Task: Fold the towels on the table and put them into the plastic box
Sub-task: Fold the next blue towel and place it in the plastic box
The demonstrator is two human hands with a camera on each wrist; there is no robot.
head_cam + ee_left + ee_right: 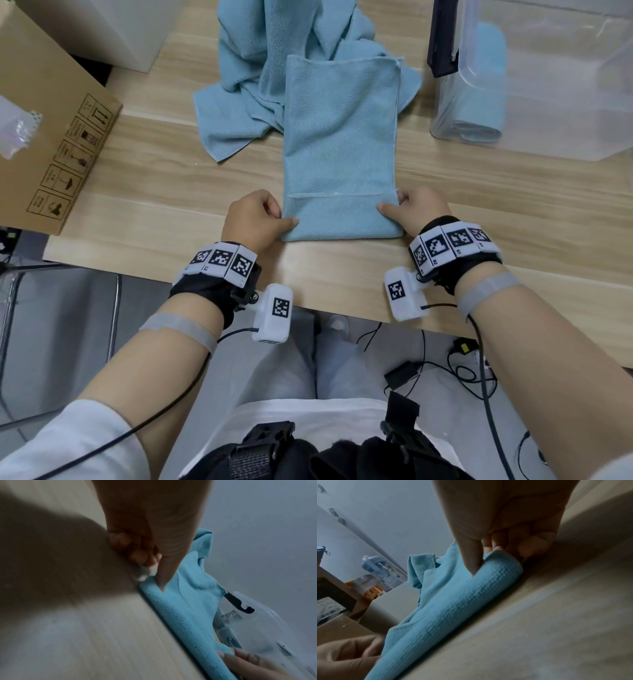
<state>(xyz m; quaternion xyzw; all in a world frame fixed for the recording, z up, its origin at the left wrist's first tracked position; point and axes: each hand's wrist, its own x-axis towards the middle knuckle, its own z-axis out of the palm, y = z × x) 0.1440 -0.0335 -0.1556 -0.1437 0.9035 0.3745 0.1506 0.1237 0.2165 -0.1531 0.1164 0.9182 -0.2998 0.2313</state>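
Note:
A light blue towel (pixel 340 144) lies folded into a long strip on the wooden table, its near end turned over into a short roll (pixel 342 226). My left hand (pixel 274 219) pinches the roll's left end, thumb on top (pixel 164 577). At the roll's right end my right hand (pixel 394 205) pinches it the same way (pixel 476 563). A heap of crumpled blue towels (pixel 260 68) lies behind the strip. The clear plastic box (pixel 548 85) stands at the right with a rolled blue towel (pixel 479 126) inside.
A cardboard box (pixel 51 137) lies at the table's left edge, with a white box (pixel 113 31) behind it. The table's front edge (pixel 308 301) runs just behind my wrists. Cables lie on the floor below.

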